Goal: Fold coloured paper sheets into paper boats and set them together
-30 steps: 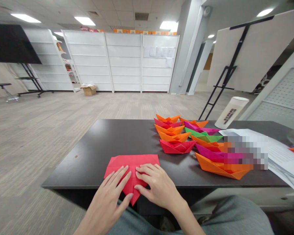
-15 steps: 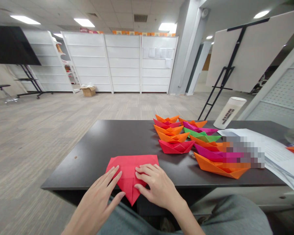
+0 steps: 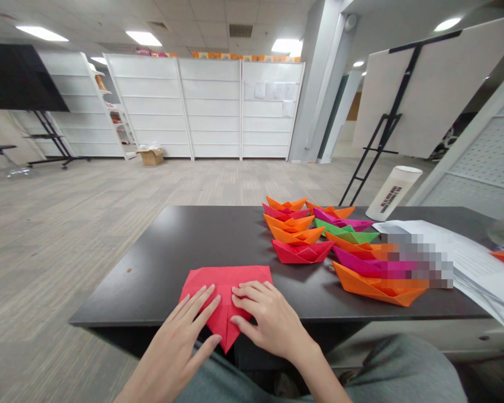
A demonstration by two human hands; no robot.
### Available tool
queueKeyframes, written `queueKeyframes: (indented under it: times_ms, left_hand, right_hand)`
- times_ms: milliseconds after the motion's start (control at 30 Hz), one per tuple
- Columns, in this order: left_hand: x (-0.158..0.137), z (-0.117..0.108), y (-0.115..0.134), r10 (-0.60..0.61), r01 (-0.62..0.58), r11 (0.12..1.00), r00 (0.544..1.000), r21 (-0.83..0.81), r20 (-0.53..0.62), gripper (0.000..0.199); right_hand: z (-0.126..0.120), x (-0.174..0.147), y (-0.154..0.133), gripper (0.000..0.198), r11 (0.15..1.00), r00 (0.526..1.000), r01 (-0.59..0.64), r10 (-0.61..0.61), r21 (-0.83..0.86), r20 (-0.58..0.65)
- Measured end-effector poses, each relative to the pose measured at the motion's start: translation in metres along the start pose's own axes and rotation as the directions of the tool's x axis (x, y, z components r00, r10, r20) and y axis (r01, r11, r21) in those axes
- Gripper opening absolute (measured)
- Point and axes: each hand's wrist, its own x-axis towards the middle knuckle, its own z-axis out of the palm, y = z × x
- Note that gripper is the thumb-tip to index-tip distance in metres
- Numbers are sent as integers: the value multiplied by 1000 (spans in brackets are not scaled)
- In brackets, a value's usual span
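Observation:
A partly folded sheet of red paper (image 3: 231, 275) lies at the near edge of the dark table, its pointed end hanging over toward my lap. My left hand (image 3: 185, 330) rests flat on the left side of the paper, fingers stretched out and thumb apart. On the right side, my right hand (image 3: 269, 319) presses down with its fingers spread and slightly bent. Neither hand grips the paper. To the right stand two rows of folded paper boats, among them a red boat (image 3: 303, 252), a green boat (image 3: 346, 230) and an orange boat (image 3: 380, 285).
The dark table (image 3: 185, 240) ends just before my knees. At its right lie white papers (image 3: 470, 252), partly blurred out, beside a leaning white cylinder (image 3: 393, 193). A whiteboard on a stand (image 3: 428, 89) is behind. White shelving panels (image 3: 210, 112) line the far wall.
My left hand has slid a little to the right across the red paper, closer to its middle. My right hand and the paper have stayed almost still.

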Motion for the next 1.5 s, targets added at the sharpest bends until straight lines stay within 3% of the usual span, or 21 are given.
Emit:
queueKeyframes:
  times_ms: [167,600,1500]
  left_hand:
    - [-1,0,-1,-8,8,998,1000,-55,-11,66]
    - [1,-1,1,26,-26,999,1000,36,-6,61]
    - [1,2,-2,17,-17,1000,1000,17,12,64]
  right_hand:
    - [0,0,0,24,1000,1000,4,-4,-17,8]
    - [-1,0,0,22,1000,1000,-11,11,20,5]
    - [-4,0,-1,26,997,997,-46,42,59,58]
